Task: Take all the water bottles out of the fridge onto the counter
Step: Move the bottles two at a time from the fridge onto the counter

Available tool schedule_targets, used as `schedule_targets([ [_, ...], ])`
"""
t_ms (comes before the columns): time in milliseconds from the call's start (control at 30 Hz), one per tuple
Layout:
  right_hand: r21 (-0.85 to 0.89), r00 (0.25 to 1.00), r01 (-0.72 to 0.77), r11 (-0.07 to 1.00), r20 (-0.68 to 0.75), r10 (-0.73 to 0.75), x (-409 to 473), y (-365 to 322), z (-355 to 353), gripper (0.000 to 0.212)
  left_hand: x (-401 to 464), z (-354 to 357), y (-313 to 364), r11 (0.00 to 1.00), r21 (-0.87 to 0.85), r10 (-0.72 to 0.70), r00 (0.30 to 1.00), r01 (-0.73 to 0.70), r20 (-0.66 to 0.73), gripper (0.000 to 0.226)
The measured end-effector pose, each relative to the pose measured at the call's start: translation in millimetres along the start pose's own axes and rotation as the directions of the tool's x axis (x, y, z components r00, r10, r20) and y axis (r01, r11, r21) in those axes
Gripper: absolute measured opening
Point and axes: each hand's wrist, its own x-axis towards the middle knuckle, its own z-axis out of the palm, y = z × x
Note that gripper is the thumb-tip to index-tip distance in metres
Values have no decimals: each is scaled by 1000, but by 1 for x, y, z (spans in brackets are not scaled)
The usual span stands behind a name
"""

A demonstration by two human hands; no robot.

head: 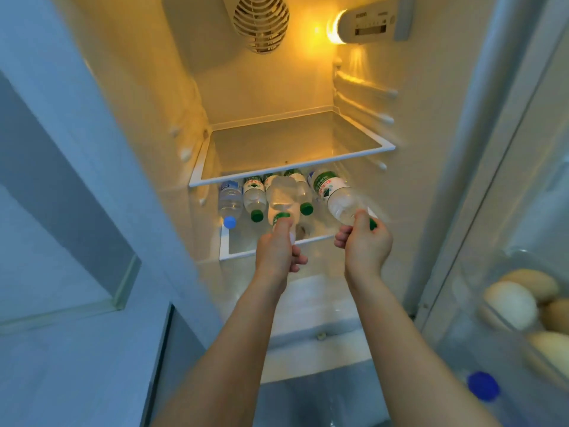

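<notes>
Several clear water bottles lie on their sides on the lower glass shelf point(234, 251) of the open fridge, caps toward me. My left hand point(278, 251) grips the neck of a green-capped bottle point(281, 198) in the middle. My right hand point(366, 241) grips the cap end of another green-labelled bottle point(335, 195), lifted and tilted at the right. A blue-capped bottle point(229, 200) lies at the far left, with a green-capped one point(255, 198) beside it. One more green-capped bottle point(303, 192) lies behind my left hand's bottle.
The upper glass shelf point(292, 172) overhangs the bottles. The open fridge door at the right holds several eggs point(511, 303) in a clear bin and a blue-capped bottle point(483, 386) lower down. A pale wall panel point(61, 211) stands at the left.
</notes>
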Motion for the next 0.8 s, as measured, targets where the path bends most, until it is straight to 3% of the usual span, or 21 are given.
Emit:
schedule_targets([
  [167,-18,999,-7,1000,44,7,-42,-6,-25,25,-47,-25,-10,1000,22,5,999,-4,-46,32],
  [467,-207,986,13,978,165,21,-115,-8,-60,26,-128,-79,-36,994,108,-10,989,27,-151,38],
  [800,-497,926,212,841,378,-11,-165,1,-68,34,-182,-135,-59,979,161,-77,963,122,-260,36],
])
